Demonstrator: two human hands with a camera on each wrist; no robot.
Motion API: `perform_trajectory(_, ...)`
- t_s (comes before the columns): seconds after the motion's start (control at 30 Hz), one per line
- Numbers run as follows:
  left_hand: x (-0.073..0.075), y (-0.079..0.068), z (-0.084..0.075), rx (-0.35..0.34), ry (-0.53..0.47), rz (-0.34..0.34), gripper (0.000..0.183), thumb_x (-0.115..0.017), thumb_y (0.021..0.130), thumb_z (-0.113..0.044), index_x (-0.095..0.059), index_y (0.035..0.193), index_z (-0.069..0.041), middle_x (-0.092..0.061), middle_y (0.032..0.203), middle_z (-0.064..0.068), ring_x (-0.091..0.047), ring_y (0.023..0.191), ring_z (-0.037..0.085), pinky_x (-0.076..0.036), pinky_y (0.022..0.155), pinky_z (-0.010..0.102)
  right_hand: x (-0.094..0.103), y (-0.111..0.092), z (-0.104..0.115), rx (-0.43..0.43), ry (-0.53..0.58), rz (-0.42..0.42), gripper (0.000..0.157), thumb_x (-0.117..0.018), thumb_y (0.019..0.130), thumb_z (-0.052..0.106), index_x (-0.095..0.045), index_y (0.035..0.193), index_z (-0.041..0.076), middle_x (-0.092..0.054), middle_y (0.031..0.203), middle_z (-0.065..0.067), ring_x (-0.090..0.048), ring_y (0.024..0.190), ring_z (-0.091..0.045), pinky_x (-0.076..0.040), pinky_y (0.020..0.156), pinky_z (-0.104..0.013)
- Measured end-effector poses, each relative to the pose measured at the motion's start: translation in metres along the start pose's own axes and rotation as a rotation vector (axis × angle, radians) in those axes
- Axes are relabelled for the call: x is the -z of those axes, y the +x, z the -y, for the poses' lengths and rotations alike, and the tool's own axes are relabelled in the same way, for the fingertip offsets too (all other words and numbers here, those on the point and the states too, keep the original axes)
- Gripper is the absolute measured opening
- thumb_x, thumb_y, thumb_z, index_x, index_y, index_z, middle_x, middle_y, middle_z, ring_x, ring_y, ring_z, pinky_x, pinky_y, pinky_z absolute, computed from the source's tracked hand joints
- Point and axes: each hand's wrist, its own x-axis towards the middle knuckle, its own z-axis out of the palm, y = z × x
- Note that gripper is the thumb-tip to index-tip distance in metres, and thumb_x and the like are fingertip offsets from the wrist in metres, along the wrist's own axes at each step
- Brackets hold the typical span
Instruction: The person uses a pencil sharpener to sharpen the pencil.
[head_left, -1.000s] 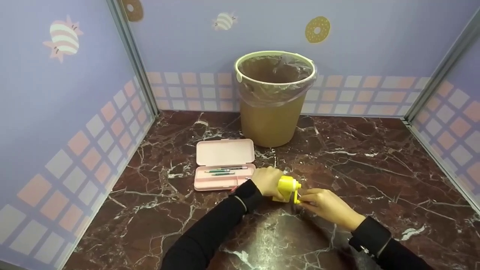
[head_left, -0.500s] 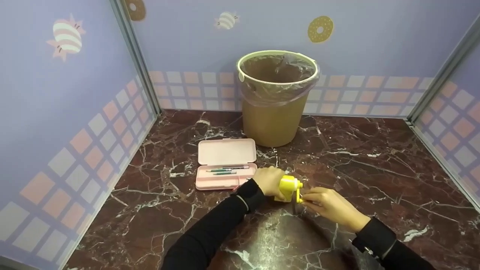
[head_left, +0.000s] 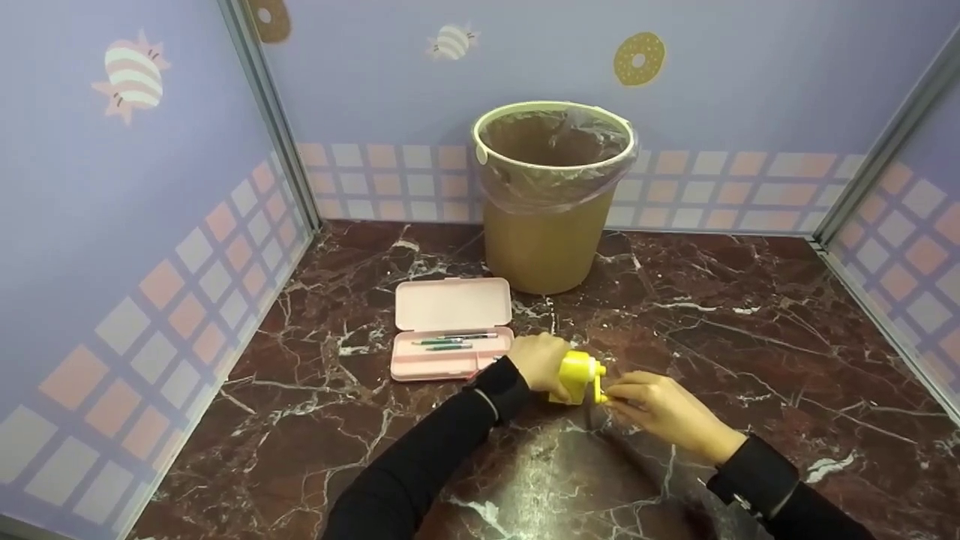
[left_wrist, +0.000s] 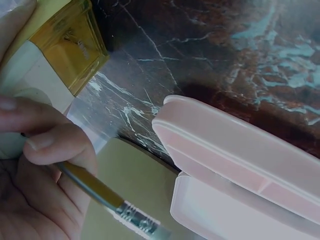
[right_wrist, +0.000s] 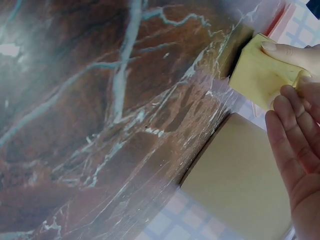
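Right hand (head_left: 664,409) has the little crank (head_left: 598,386) pinched, left hand (head_left: 540,361) is clamped on the yellow sharpener (head_left: 575,371) plus a pencil (left_wrist: 95,185), all just right of an open pink pencil case (head_left: 452,304), and there's a lined bin (head_left: 544,251) further back.

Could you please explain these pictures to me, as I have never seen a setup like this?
There is no machine here: one person works with bare hands. The wide view comes from a camera worn on the head; the closer ones come from cameras on each wrist. The left hand holds a yellow pencil sharpener and a pencil, while the right hand pinches the sharpener's crank. On the dark marbled table, an open pink pencil case holds pencils, and a bag-lined wastebasket stands farther back.
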Motion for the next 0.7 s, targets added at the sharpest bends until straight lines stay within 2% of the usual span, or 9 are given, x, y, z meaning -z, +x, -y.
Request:
perform_trajectory(0.27,0.001,0.001,-0.002,-0.007,0.028,-0.016,0.052,-0.094,0.064,-0.045,-0.073,0.099,-0.014,-0.078,0.096,0.003,-0.074,0.087,0.022,-0.059,0.068,0.040,0.012,0.007,-0.001,-0.044,0.010,-0.011,0.026,-0.081,0.077,-0.006,-0.077,0.102,0.002,-0.073,0.091,-0.003,-0.067,0.071,-0.007,-0.052,0.067,-0.008)
perform_trajectory(0.5,-0.001,0.001,-0.001,-0.035,0.059,-0.006,0.055,-0.093,0.065,-0.049,-0.072,0.102,-0.015,-0.077,0.097,0.001,-0.073,0.087,0.022,-0.059,0.069,0.039,0.016,0.012,-0.005,-0.045,-0.070,-0.054,0.026,-0.084,0.075,-0.004,-0.078,0.099,0.004,-0.074,0.090,-0.003,-0.069,0.075,-0.011,-0.055,0.070,-0.016)
perform_trajectory(0.7,-0.003,0.001,-0.001,-0.032,0.066,-0.014,0.055,-0.093,0.065,-0.048,-0.072,0.104,-0.016,-0.076,0.097,0.001,-0.073,0.086,0.021,-0.058,0.067,0.038,0.019,0.017,-0.010,-0.049,-0.096,-0.071,0.024,-0.084,0.076,-0.002,-0.078,0.100,0.003,-0.074,0.091,-0.003,-0.069,0.076,-0.012,-0.057,0.070,-0.021)
